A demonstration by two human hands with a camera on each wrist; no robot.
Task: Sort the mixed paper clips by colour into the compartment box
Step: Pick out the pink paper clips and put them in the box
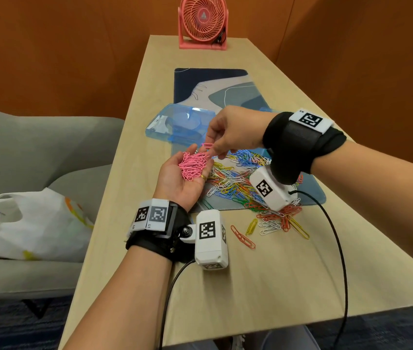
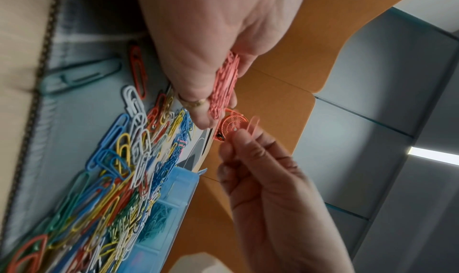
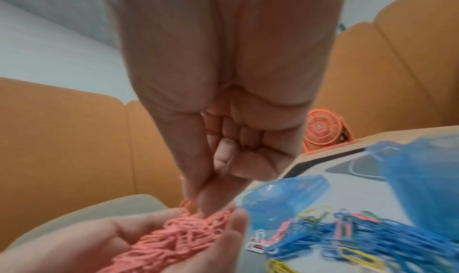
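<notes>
Right hand (image 1: 233, 132) pinches one pink clip (image 1: 206, 145) at frame centre; left hand (image 1: 185, 178) cups pink clips (image 1: 192, 166). Recommend releasing low, keeping palm level.

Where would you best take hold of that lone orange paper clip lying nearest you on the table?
Pinch the orange paper clip across its two long sides near the middle, coming straight down from above. It lies flat on the bare table, apart from the heap, so there is probably finger room on both sides.
</notes>
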